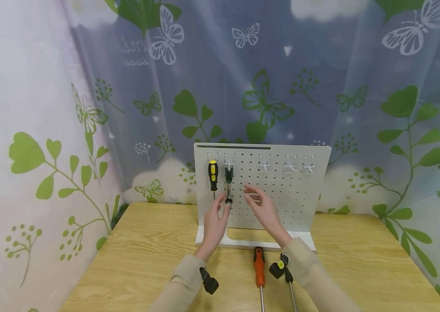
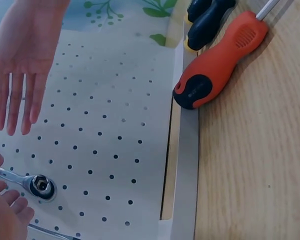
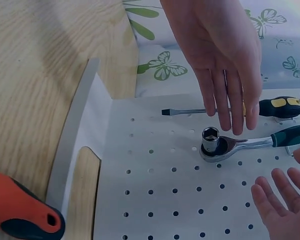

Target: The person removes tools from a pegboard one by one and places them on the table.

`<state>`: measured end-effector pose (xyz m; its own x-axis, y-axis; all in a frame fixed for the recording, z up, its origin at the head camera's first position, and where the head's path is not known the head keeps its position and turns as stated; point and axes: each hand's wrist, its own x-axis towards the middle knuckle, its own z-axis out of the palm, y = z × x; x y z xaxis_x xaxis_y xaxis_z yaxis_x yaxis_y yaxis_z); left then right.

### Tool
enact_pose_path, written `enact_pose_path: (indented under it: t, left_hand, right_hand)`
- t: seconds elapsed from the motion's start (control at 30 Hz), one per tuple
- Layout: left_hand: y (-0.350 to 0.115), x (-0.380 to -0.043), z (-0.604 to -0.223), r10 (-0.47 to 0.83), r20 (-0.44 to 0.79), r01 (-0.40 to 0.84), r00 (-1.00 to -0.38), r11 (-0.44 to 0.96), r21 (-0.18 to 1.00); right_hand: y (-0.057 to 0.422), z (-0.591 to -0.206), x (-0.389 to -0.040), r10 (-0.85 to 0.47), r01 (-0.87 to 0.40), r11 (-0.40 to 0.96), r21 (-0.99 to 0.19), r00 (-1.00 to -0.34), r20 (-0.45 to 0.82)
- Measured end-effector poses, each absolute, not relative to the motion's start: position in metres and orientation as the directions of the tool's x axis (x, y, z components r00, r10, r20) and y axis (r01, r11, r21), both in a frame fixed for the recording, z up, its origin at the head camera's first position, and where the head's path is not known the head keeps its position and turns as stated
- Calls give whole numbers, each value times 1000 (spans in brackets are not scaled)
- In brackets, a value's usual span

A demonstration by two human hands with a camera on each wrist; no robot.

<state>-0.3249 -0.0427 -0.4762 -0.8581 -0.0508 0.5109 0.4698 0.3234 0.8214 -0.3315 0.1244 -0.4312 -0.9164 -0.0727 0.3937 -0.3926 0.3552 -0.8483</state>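
Observation:
A ratchet wrench (image 1: 229,175) with a dark green handle hangs head-down from a pegboard hook; a socket (image 3: 210,138) sits on its head. Close beside that head is my left hand (image 1: 215,222), its fingers fairly straight in the right wrist view; whether they touch the wrench I cannot tell. To the left hangs a yellow-and-black screwdriver (image 1: 213,174), its shaft partly behind the left hand. My right hand (image 1: 267,213) hovers in front of the pegboard (image 1: 282,195), right of the wrench, fingers loosely bent and holding nothing.
An orange-and-black screwdriver (image 1: 259,268) lies on the wooden table (image 1: 157,242) before the pegboard's base. Right of it, a dark-handled screwdriver (image 1: 289,277) lies partly behind my right wrist. Several clear hooks (image 1: 291,167) line the board's upper right. Patterned curtains (image 1: 220,99) hang behind.

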Motion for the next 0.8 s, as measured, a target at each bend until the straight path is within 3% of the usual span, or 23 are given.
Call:
enact_pose_path:
  t: [0.23,0.8]
  left_hand:
    - [-38,-334,-471,-53,516,462,-855,376,803]
    - [-32,-343,-470,-76,491,451,-868,295,842]
  right_hand:
    - [120,-426,-344,-120,-434,335,-836,-900,419]
    - [106,-415,-367,-160,-472,233,-850,-881,445]
